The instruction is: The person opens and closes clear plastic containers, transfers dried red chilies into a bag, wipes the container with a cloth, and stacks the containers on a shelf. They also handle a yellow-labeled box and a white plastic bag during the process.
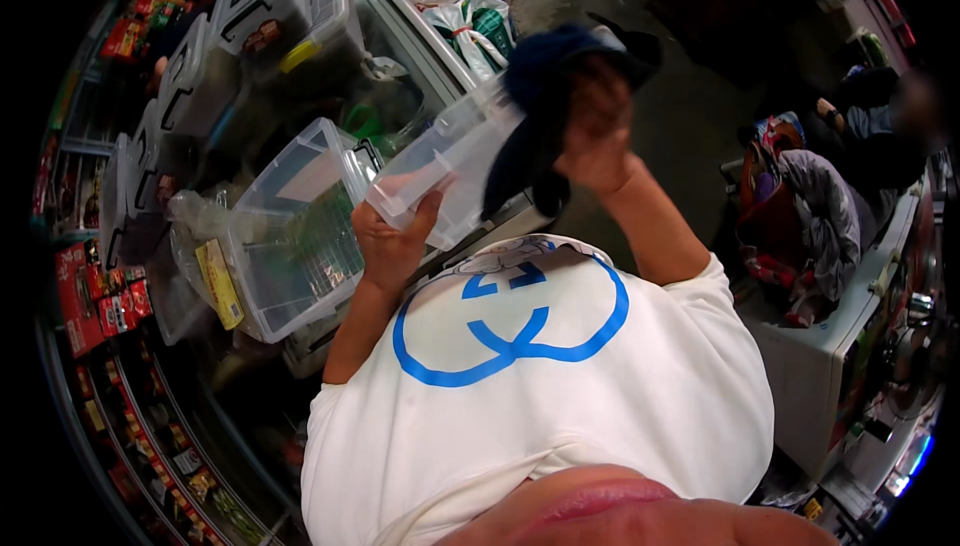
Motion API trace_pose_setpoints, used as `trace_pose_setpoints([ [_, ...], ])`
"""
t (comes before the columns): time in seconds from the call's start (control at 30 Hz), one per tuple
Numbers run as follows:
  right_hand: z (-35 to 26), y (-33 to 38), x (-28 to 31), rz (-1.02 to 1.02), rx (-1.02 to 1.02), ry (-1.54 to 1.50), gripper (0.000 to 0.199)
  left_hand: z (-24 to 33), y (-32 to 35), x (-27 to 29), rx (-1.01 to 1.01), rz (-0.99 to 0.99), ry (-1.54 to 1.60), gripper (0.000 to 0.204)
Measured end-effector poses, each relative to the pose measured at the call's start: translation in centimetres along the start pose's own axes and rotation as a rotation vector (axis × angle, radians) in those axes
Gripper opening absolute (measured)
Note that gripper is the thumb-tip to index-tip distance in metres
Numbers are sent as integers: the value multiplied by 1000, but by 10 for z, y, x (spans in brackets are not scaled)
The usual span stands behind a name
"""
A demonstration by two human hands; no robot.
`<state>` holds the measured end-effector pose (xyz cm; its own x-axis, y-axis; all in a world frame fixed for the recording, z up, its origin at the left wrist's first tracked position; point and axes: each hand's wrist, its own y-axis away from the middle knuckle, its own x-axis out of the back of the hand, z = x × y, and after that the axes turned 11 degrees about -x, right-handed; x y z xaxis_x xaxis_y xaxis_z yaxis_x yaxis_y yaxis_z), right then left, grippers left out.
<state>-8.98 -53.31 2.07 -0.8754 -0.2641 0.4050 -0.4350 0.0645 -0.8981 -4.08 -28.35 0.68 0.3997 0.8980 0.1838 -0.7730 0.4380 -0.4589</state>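
My left hand (390, 241) is closed around the near edge of a clear plastic lid (445, 161), which is held tilted in front of my chest. My right hand (598, 131) is smeared by motion and has a dark blue cloth (530, 136) in its grip. The cloth hangs over the lid's far right end and hides it; whether they touch I cannot tell. Just left of my left hand stands an uncovered clear plastic box (300, 231) with a dark latch on its rim.
Several lidded clear boxes (262, 6) are stacked at the far left, above shelves of packaged goods (165, 436). Plastic bags (478, 31) lie beyond the counter. On the right, a person (870, 121) is near a pile of cloth and bags (815, 211) and a white cabinet (800, 376).
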Motion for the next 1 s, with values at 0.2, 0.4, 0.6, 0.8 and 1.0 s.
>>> trace_pose_setpoints([
  [0.2,134,80,-14,-4,-779,-300,16,-1,2,11,3,109,194,16],
  [0.4,101,64,9,251,-1267,-1212,22,-5,8,14,61,135,227,20],
  [0.6,45,-14,23,51,-1048,-1426,25,-6,5,16,8,88,185,19],
  [0.8,-70,-59,-33,-173,1,-300,13,8,0,14,-46,7,-281,24],
  [1.0,-58,-58,-32,-244,-63,-124,13,-2,8,10,-57,149,-39,27],
])
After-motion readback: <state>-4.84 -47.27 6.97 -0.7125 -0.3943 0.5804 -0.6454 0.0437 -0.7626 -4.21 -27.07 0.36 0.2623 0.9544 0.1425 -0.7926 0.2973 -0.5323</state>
